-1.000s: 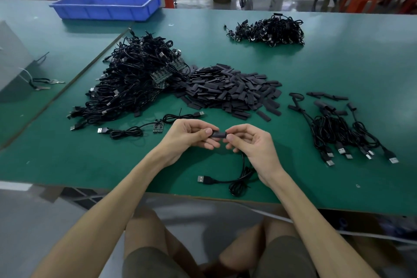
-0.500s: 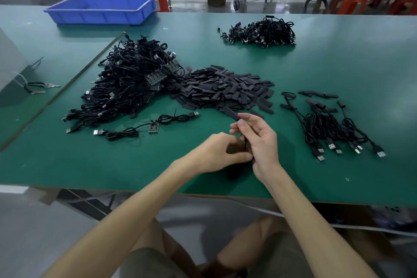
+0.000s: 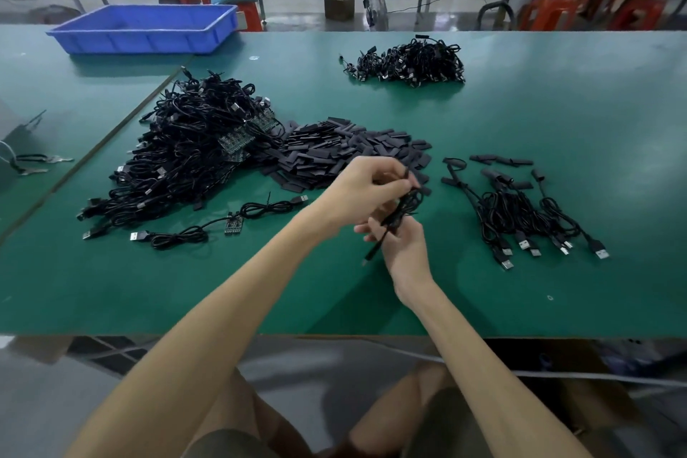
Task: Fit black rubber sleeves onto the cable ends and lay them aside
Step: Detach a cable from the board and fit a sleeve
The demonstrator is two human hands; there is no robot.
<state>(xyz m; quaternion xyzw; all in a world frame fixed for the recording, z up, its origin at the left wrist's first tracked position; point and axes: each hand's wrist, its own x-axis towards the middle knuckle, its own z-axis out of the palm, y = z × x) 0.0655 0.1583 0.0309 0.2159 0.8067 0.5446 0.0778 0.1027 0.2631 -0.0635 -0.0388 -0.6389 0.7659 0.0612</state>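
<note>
Head view: both hands are raised over the green tabletop (image 3: 557,115), close together, just in front of the pile of black rubber sleeves (image 3: 334,156). The left hand (image 3: 362,191) is the higher one; its grip is pinched on the upper end of a black cable (image 3: 403,210), the fingertips curled tightly round it. That end is mostly hidden, so whether a sleeve sits on it cannot be told. Below, the right hand (image 3: 407,253) has its grip curled round the coiled middle of the same cable, whose lower end pokes out towards the tabletop edge.

To the left of the sleeves lies a large heap of cables (image 3: 193,149), touching the sleeve pile. Near it, a single cable with a small circuit board (image 3: 232,225) lies stretched out. To the right, well apart from the hands, a row of finished cables (image 3: 520,212) lies with the plugs pointing towards the person. A smaller bundle (image 3: 409,61) sits far back, and a blue tray (image 3: 148,43) stands at the far left.
</note>
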